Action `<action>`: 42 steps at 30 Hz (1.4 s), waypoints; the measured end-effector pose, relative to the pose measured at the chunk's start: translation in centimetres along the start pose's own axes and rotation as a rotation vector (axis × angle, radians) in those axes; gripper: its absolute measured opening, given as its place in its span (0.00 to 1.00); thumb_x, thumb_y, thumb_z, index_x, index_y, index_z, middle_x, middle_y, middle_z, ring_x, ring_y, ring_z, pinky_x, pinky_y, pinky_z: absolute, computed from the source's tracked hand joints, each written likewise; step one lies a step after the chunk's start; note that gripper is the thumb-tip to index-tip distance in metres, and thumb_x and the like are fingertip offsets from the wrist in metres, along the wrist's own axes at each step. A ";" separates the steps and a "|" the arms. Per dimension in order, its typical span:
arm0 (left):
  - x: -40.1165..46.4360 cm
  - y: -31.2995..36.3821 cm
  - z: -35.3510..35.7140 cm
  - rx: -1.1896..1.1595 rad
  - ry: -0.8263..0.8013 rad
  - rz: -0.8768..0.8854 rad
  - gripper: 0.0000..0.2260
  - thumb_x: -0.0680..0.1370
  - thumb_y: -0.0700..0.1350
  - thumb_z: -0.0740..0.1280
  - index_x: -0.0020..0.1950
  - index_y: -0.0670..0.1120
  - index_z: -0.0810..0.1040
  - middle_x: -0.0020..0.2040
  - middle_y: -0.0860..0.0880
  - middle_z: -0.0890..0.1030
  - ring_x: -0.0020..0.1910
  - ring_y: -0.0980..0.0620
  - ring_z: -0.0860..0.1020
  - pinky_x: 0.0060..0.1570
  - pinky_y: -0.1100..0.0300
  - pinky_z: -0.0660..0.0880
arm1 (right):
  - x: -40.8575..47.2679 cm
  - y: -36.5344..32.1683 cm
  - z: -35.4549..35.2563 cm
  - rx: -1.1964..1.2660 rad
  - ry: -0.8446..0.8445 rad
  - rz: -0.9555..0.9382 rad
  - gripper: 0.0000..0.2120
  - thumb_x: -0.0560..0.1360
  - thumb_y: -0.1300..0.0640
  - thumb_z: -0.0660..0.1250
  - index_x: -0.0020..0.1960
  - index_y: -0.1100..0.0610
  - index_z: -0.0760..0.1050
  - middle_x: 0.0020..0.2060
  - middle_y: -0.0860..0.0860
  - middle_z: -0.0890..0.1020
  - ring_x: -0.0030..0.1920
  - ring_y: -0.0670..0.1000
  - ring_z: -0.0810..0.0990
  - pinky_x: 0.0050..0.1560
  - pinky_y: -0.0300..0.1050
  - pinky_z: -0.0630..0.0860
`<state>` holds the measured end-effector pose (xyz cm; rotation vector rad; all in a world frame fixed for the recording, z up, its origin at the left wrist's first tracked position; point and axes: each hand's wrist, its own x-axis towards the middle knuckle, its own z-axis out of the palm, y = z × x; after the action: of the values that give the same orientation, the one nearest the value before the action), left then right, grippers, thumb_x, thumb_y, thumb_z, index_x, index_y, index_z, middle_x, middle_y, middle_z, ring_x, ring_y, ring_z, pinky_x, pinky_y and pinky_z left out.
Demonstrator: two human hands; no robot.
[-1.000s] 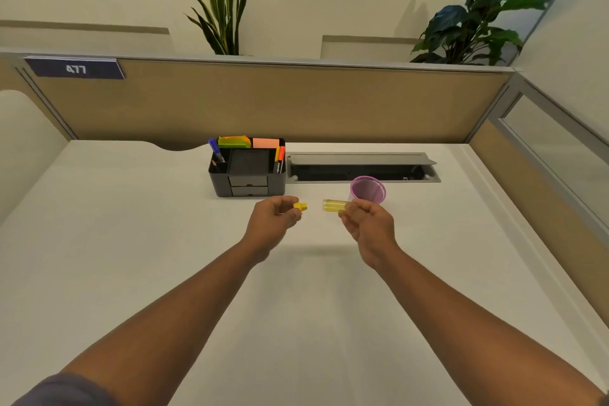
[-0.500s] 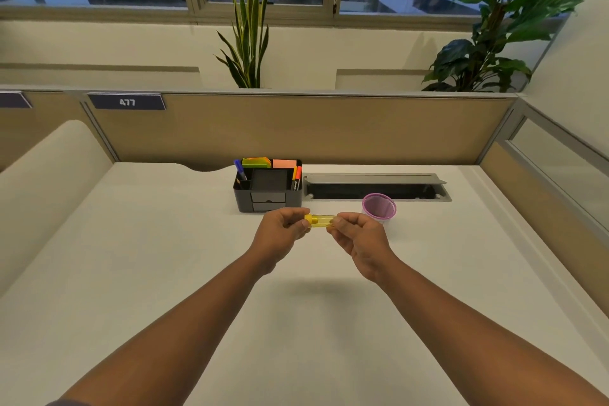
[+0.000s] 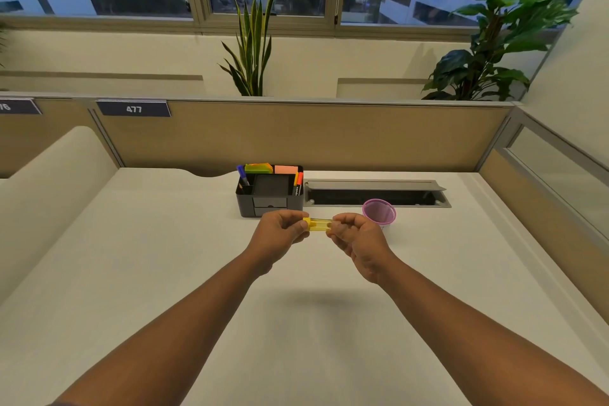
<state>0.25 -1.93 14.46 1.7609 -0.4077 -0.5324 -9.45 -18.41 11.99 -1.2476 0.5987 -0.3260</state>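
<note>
Above white desk (image 3: 164,273), mid-air: left hand (image 3: 280,234) pinches small opaque yellow plastic cap (image 3: 307,223), right hand (image 3: 359,241) pinches clear yellow plastic tube (image 3: 320,225). Apart one second ago, now joined; capping likely near done.

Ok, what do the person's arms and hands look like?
Both forearms are bare. The left hand and right hand are ungloved, and no watch or bracelet shows at either wrist. Rings are too small to tell.
</note>
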 end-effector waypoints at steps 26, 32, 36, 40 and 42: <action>3.7 -5.0 -1.7 0.194 -0.036 -0.094 0.18 0.81 0.41 0.68 0.71 0.46 0.74 0.66 0.45 0.80 0.61 0.45 0.80 0.65 0.48 0.77 | 5.2 0.7 1.9 -0.855 -0.138 -0.090 0.10 0.72 0.59 0.77 0.43 0.45 0.82 0.42 0.47 0.83 0.42 0.50 0.82 0.36 0.40 0.76; 5.9 -10.4 -2.9 0.698 -0.114 -0.065 0.21 0.82 0.47 0.65 0.75 0.47 0.71 0.74 0.47 0.72 0.72 0.46 0.71 0.73 0.53 0.68 | 9.4 0.9 4.7 -0.875 -0.062 -0.178 0.08 0.73 0.59 0.77 0.52 0.51 0.84 0.42 0.47 0.82 0.42 0.49 0.80 0.37 0.39 0.75; 7.7 -12.9 -3.1 0.860 -0.140 -0.061 0.16 0.82 0.48 0.64 0.68 0.46 0.76 0.68 0.46 0.75 0.68 0.44 0.72 0.66 0.49 0.73 | 12.9 1.1 6.9 -0.916 -0.038 -0.236 0.11 0.74 0.59 0.76 0.56 0.54 0.84 0.43 0.47 0.81 0.41 0.46 0.78 0.36 0.35 0.71; 9.3 -14.7 -3.3 0.976 -0.178 0.024 0.12 0.82 0.47 0.61 0.60 0.44 0.79 0.66 0.46 0.74 0.67 0.43 0.71 0.62 0.48 0.75 | 16.1 1.4 8.9 -0.947 -0.033 -0.282 0.11 0.74 0.60 0.75 0.56 0.55 0.84 0.43 0.48 0.82 0.43 0.48 0.80 0.38 0.37 0.74; 10.3 -15.6 -3.3 0.979 -0.161 0.076 0.14 0.82 0.47 0.60 0.64 0.45 0.78 0.71 0.46 0.72 0.71 0.44 0.70 0.64 0.50 0.74 | 17.7 1.8 9.8 -0.964 -0.042 -0.306 0.10 0.74 0.61 0.75 0.55 0.55 0.85 0.42 0.48 0.82 0.43 0.48 0.80 0.38 0.38 0.75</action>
<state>10.57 -0.92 -1.39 2.6224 -0.9568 -0.4456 10.39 -19.75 7.85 -2.2809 0.5365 -0.2645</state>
